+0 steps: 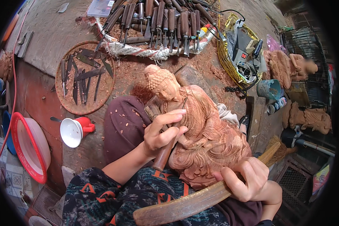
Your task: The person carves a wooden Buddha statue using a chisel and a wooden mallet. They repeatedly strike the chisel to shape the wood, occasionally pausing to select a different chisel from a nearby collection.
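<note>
A carved wooden seated figure (214, 147) with a knobbly-haired head leans across my lap, head toward the upper left. My left hand (160, 132) is closed around a wood chisel (164, 154); its brown handle points down toward me. The thin blade lies against the figure's chest folds; its tip is hard to make out. In my right hand (246, 179) is a long, curved wooden club (180, 207), gripped near its middle. The club's broad end reaches to the lower left, in front of the figure's base.
Many wooden-handled chisels (165, 22) fill a white-rimmed tray at the top. Blades lie on a round tray (87, 107) to the left, near a red-and-white mug (72, 132) and basin (24, 150). At right are a yellow basket (224, 56) and other carvings (312, 118). Shavings cover the floor.
</note>
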Demonstrator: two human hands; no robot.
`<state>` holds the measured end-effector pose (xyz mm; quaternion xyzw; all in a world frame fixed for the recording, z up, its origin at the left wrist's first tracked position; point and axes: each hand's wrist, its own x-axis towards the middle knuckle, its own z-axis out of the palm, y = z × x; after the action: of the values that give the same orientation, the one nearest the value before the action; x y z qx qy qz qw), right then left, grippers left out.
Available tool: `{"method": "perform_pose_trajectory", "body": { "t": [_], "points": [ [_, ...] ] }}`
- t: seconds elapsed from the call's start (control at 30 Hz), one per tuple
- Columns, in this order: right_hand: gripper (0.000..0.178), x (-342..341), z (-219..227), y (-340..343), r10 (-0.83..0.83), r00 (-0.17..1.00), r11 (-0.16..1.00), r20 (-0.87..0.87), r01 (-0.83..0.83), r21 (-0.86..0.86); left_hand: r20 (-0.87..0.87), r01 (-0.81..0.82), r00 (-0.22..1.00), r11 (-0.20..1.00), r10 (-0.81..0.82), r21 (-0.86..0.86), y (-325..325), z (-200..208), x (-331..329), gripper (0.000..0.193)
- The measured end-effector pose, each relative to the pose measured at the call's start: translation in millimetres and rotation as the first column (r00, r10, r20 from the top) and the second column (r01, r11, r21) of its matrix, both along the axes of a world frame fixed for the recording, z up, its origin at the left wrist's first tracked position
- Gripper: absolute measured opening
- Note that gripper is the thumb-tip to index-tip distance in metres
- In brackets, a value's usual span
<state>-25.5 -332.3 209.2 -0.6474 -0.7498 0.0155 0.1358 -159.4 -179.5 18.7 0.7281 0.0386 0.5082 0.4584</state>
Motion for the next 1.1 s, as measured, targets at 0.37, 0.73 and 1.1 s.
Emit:
{"method": "perform_pose_trajectory", "body": {
  "t": [0.37,0.73,1.1],
  "points": [
    [0.029,-6,7,6,-0.003,1.0,1.0,-0.02,0.004,0.023,0.007,0.016,1.0,0.998,-0.015,-0.069,2,4,2,0.027],
    [0.024,-10,14,12,0.008,0.979,1.0,0.204,-0.002,-0.031,-0.038,-0.013,0.999,0.994,0.009,-0.112,2,3,2,0.032],
    [0.024,-7,8,2,-0.08,0.979,0.994,0.189,0.092,-0.053,0.072,0.005,0.997,0.999,-0.002,-0.038,22,1,-11,0.023]
  ]
}}
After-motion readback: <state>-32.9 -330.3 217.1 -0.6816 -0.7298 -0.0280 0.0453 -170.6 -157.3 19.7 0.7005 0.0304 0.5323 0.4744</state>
